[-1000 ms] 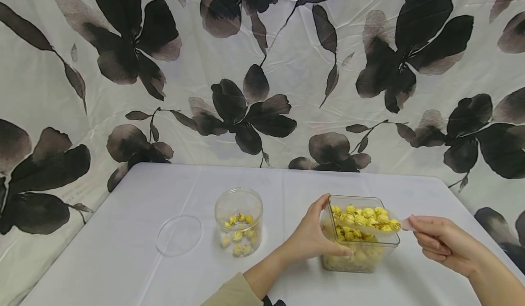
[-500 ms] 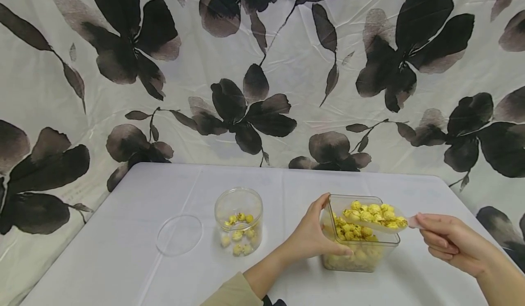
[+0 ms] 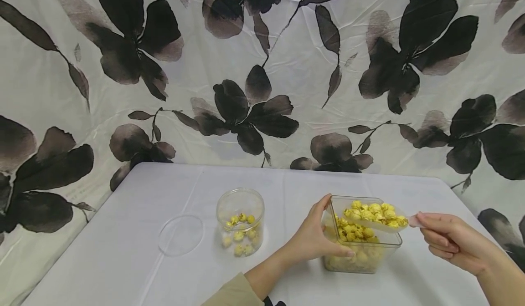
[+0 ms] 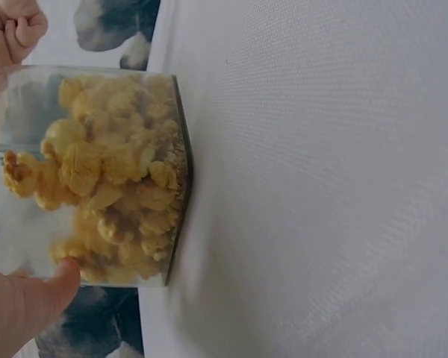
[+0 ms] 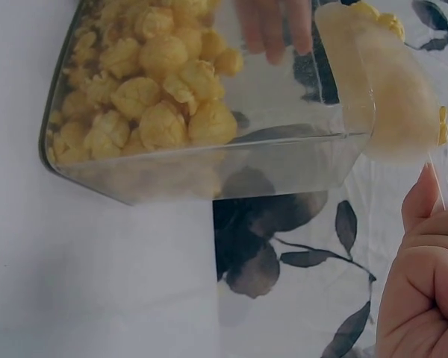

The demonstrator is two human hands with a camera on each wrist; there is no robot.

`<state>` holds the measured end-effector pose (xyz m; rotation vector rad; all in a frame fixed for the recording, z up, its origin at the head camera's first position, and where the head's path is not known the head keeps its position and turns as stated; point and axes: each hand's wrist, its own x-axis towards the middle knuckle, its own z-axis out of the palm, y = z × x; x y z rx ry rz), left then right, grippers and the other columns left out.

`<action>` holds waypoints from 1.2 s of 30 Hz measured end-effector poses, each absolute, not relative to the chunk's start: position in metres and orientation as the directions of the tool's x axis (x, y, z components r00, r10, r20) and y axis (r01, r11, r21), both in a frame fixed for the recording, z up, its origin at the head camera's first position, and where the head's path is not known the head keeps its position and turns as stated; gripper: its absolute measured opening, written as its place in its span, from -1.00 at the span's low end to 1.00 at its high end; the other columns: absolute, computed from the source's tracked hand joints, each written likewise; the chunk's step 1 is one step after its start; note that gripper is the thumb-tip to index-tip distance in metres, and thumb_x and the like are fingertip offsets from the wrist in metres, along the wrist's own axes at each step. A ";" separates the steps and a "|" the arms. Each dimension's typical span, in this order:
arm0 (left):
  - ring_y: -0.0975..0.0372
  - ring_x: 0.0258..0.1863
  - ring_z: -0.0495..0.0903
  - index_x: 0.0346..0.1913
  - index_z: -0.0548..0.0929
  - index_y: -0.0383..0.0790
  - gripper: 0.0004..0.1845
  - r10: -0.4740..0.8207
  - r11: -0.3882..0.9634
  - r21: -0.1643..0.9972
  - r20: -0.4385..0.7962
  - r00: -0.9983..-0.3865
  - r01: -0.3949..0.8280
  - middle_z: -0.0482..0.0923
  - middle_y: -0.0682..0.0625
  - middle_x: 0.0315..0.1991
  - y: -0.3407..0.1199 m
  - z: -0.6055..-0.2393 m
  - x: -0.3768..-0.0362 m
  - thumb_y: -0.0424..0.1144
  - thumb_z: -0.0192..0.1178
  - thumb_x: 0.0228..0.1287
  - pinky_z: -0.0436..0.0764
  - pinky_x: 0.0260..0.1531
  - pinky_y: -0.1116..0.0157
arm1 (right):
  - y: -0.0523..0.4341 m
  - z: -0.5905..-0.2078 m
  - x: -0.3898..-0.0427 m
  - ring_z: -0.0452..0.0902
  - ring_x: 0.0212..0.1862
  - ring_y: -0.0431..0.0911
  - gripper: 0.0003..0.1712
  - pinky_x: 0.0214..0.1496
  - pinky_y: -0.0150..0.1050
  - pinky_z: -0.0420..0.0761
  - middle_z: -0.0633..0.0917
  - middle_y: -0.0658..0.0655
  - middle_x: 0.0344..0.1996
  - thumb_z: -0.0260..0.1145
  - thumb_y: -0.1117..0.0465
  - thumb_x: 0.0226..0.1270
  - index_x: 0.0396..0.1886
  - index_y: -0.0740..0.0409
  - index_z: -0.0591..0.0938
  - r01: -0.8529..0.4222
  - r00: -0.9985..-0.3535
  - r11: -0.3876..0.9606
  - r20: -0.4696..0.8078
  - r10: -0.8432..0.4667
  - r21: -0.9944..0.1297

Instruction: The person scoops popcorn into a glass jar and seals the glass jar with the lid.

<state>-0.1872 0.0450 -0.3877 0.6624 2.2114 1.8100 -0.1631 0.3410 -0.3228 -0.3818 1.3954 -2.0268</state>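
1. The left hand (image 3: 313,237) holds the square container (image 3: 381,251) at its left side; thumb and fingers are spread wide, with the thumb along the near wall and the fingertips up at the rim; a beige sleeve (image 3: 234,291) covers the forearm.
2. The square container stands upright on the right part of the white table (image 3: 102,256); its top is uncovered, and popcorn (image 3: 353,232) lies inside, below the rim.
3. The right hand (image 3: 458,243) pinches the handle of the scoop (image 5: 392,89) between thumb and forefinger; its other fingers are curled.
4. The scoop is heaped with popcorn and extends over the right side of the square container; whether it touches the rim I cannot tell.
5. The round jar (image 3: 221,217) stands upright to the left, well apart from both hands; its top is uncovered, with a few popcorn pieces inside.
6. A clear round disc (image 3: 181,235) lies flat just left of the round jar; behind the table hangs a white cloth (image 3: 180,83) with dark flowers.
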 end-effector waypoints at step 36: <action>0.22 0.35 0.07 0.44 -0.10 0.28 0.22 0.472 0.088 0.975 0.141 -0.870 0.206 -0.01 0.21 0.38 0.027 -0.375 -0.182 -0.21 0.54 -0.21 0.36 0.12 0.20 | 0.337 -0.305 -0.174 -0.25 -0.68 -0.09 -0.44 -0.65 -0.28 -0.24 -0.02 0.11 -0.66 -0.36 0.23 0.57 -0.01 0.26 0.61 0.364 -0.677 -0.303 -0.027 -0.736 -0.881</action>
